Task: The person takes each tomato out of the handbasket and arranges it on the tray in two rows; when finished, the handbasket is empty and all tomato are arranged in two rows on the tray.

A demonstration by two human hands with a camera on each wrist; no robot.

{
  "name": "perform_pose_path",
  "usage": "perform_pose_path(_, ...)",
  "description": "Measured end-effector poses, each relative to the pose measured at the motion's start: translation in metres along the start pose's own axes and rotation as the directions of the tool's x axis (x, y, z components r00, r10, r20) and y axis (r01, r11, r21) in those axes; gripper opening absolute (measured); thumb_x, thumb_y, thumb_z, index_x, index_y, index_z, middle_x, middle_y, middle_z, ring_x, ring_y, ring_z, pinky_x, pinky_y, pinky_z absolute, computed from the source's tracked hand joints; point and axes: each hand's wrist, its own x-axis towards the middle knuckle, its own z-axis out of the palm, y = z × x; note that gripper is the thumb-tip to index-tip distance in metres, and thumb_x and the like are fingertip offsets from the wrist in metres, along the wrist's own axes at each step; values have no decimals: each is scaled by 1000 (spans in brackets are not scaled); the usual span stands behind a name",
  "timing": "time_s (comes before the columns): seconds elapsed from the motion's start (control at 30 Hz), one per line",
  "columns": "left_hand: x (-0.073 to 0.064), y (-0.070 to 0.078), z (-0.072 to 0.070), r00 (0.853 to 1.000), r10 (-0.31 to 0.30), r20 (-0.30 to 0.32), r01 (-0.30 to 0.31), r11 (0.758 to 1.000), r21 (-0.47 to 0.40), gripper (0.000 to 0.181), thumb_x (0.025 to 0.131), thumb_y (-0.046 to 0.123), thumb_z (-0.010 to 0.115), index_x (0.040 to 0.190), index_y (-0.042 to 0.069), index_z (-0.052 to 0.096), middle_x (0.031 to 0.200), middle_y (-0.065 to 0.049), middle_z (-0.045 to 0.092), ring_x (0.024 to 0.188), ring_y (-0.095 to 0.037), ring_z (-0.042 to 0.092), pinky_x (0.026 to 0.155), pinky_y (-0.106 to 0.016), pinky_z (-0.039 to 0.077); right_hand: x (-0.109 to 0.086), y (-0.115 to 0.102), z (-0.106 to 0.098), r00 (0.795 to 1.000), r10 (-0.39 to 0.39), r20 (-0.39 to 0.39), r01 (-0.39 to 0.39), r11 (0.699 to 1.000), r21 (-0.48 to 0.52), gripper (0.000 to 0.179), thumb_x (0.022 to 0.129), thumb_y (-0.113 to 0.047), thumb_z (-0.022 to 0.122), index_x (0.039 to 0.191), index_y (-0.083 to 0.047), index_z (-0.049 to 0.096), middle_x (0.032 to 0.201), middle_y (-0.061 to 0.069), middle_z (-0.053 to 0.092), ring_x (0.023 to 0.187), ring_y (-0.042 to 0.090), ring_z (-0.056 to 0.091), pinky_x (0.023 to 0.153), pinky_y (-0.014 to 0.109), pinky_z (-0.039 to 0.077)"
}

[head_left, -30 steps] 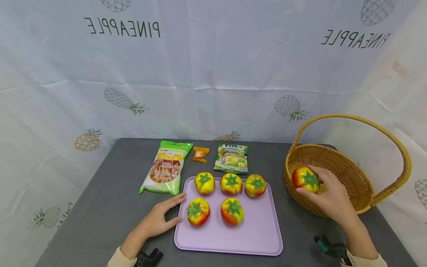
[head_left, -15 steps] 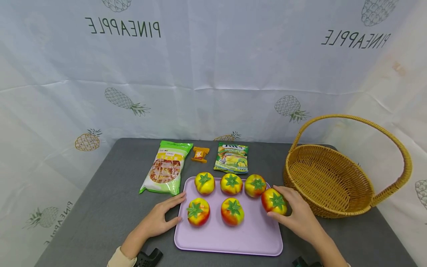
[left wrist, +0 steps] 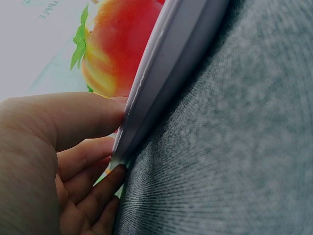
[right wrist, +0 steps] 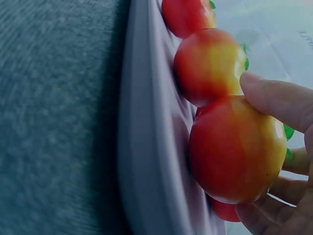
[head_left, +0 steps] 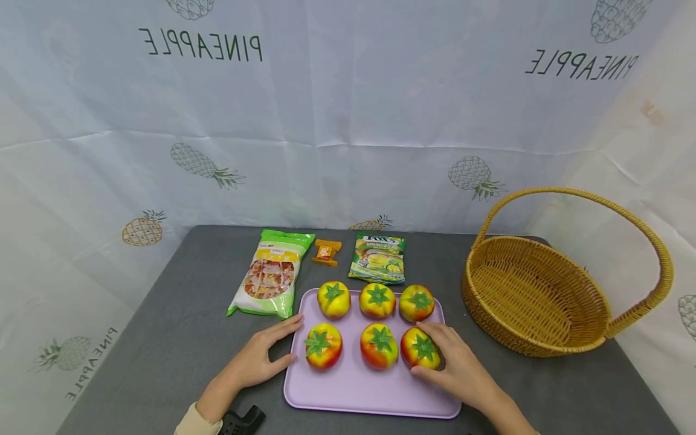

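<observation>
My right hand (head_left: 454, 365) grips a red-and-yellow tomato (head_left: 420, 348) with a green star-shaped top, thumb and fingers on opposite sides of it. That tomato (right wrist: 237, 149) is low over the right part of the purple tray (head_left: 370, 396); whether it touches the tray I cannot tell. More tomatoes stand on the tray: a back row of three with a yellow-red one (head_left: 416, 303) at its right end, and two in the front row, including the middle one (head_left: 379, 345). My left hand (head_left: 258, 356) touches the tray's left rim (left wrist: 146, 83) with its thumb and fingers spread.
A wicker basket (head_left: 535, 296) with a tall handle stands to the right of the tray. Behind the tray lie a green-and-white food bag (head_left: 272, 272), a small orange packet (head_left: 325, 252) and a green candy bag (head_left: 377, 258). A pineapple-print cloth (head_left: 337, 121) hangs beyond the grey table.
My right hand has carried the tomato out of the basket, leftward and nearer, over the right end of the tray's front row. The left hand has stayed at the rim.
</observation>
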Motion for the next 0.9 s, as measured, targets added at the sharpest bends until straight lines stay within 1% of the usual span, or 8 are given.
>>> perform_pose_path(0.17,-1,-1,0,1000,-7,5,7,1000,3,57,84,29,69,138,18,52,146,4,46,131,-21,47,101,-45,44,0,-1,1,1000,-15,10,15,1000,0,72,73,-44,78,132,-12,54,126,-5,56,111,12,51,89,44,49)
perform_pose_path(0.3,-1,-1,0,1000,-5,5,5,1000,6,57,84,27,70,137,18,52,146,3,46,131,-21,47,101,-45,44,-1,-1,1,999,-17,34,17,1000,5,74,74,-44,77,134,-8,51,130,-1,56,115,16,52,91,47,48)
perform_pose_path(0.37,-1,0,0,1000,-6,4,6,1000,6,57,83,26,70,137,18,52,146,4,46,131,-21,47,101,-45,44,0,-1,0,999,-11,53,10,1000,9,76,74,-44,77,135,-7,50,132,1,55,117,18,52,92,49,48)
perform_pose_path(0.53,-1,1,-1,1000,-12,5,12,1000,7,58,83,26,70,137,19,52,146,5,46,131,-21,47,101,-45,44,0,-2,0,996,9,91,-11,1000,22,80,73,-45,78,138,-8,47,136,1,52,122,18,50,96,49,46)
perform_pose_path(0.9,0,1,-1,1000,-10,3,10,1000,1,57,83,26,70,137,17,52,146,5,45,131,-21,47,101,-45,44,-2,-5,-4,995,-3,101,0,1000,26,84,73,-41,79,141,-9,43,141,3,48,127,20,47,98,50,45)
